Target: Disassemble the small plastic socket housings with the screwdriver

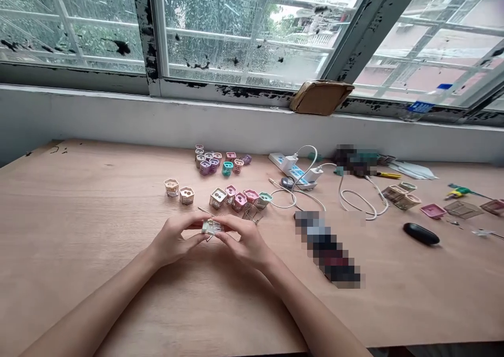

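You are gripping a small pale block [211, 227] between the fingertips of your left hand [173, 240] and your right hand [244, 243]. Both hands are pressing on it from opposite sides, together above the wooden table [79, 215]. The block is sitting left of the white power strip [292, 169], nearer to you. A row of coloured blocks [236, 198] is lying between your hands and the power strip. A second cluster [216, 161] is lying left of the power strip, toward the wall. A black oval object [420, 233] is resting right of the power strip, nearer to you.
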Tool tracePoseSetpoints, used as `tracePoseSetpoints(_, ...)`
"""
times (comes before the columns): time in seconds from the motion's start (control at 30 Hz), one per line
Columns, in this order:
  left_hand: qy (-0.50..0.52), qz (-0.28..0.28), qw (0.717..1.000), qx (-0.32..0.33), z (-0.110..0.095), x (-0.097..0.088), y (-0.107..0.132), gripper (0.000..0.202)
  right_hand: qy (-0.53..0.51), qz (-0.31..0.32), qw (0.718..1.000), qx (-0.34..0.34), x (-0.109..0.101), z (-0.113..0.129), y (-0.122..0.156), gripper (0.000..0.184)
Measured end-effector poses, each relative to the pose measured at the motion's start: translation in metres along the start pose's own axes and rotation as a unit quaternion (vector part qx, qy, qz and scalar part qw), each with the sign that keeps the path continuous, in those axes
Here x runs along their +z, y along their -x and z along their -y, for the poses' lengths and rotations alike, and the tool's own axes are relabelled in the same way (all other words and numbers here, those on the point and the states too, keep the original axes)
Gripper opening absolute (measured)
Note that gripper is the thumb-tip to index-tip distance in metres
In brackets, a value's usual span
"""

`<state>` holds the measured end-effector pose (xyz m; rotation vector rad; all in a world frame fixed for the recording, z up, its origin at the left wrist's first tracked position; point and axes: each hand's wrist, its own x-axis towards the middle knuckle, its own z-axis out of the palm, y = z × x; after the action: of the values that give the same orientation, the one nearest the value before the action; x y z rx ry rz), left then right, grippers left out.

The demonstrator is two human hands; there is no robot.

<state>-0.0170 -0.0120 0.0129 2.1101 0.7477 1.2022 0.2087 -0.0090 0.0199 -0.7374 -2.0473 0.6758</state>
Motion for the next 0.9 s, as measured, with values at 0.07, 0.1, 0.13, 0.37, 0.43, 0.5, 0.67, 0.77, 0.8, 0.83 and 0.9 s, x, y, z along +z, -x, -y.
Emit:
tracePoseSetpoints(0.07,0.006,-0.006,1.000,0.001,-0.001,0.000,-0.001,0.039,-0.004,-0.005,1.000,0.011,0.001,0.001,0.000,0.027)
tracePoseSetpoints(0.1,0.009,-0.008,1.000,0.001,-0.001,0.000,-0.001,0.039,-0.004,-0.008,1.000,0.017,0.001,0.002,0.001,0.026)
tracePoseSetpoints(0.13,0.011,-0.009,1.000,0.002,-0.001,0.000,-0.001,0.038,-0.004,-0.012,1.000,0.025,0.001,0.003,0.001,0.026)
tracePoseSetpoints(0.37,0.014,-0.001,1.000,0.009,-0.001,0.002,0.000,0.040,-0.078,0.023,0.992,0.094,-0.003,0.001,-0.001,0.029)
tracePoseSetpoints(0.43,0.012,0.003,1.000,0.006,-0.002,0.003,0.001,0.040,-0.096,0.037,0.989,0.105,-0.005,-0.002,0.000,0.031)
tracePoseSetpoints(0.5,0.014,0.004,1.000,0.002,-0.002,0.004,0.001,0.041,-0.091,0.039,0.989,0.112,-0.007,-0.004,0.001,0.034)
tracePoseSetpoints(0.67,0.014,-0.006,1.000,0.012,-0.003,0.003,-0.001,0.039,-0.074,0.025,0.990,0.118,-0.005,-0.007,0.003,0.037)
tracePoseSetpoints(0.77,-0.010,-0.014,1.000,0.025,-0.003,0.003,-0.003,0.037,-0.086,0.007,0.990,0.112,-0.003,-0.008,0.002,0.038)
tracePoseSetpoints(0.8,-0.022,-0.018,0.999,0.030,-0.002,0.003,-0.004,0.037,-0.094,0.000,0.989,0.113,-0.003,-0.009,0.002,0.038)
tracePoseSetpoints(0.83,-0.032,-0.025,0.999,0.036,-0.002,0.002,-0.004,0.036,-0.108,-0.007,0.987,0.116,-0.003,-0.009,0.002,0.038)
tracePoseSetpoints(0.9,-0.043,-0.045,0.997,0.041,-0.001,0.001,-0.005,0.035,-0.152,-0.017,0.980,0.127,-0.003,-0.009,0.001,0.037)
